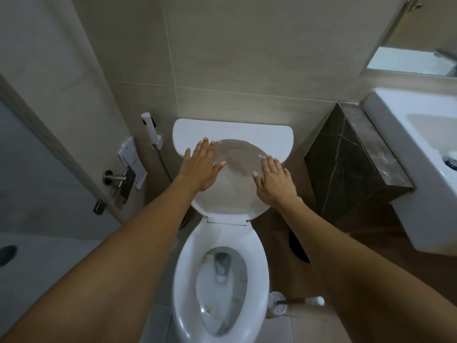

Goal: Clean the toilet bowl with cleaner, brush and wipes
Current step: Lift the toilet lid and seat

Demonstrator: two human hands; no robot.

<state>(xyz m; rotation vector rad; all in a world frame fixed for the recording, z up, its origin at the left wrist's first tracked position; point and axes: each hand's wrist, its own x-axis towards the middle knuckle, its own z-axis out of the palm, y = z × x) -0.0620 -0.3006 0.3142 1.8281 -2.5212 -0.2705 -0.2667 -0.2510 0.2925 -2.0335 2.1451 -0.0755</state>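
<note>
Head view: both hands lie flat, fingers straight and spread, on the raised lid (230, 184), which leans back against the tank (232, 131). Left hand (201, 169) presses its left edge, right hand (273, 180) its right edge; neither grips anything. Seat (188, 276) is down, and the bowl (221, 290) below shows pale streaks and residue on its inner wall.

Brush (296, 302) stands in its holder on the floor, just right of the bowl's front. No cleaner bottle or wipes are visible.

Risks, as judged:
- Lid may not be resting securely; if released early it could drop onto the seat.
- Seat down leaves the rim underside covered, so that area could be missed.
- Bare hands invite contact with soil and cleaner.
</note>
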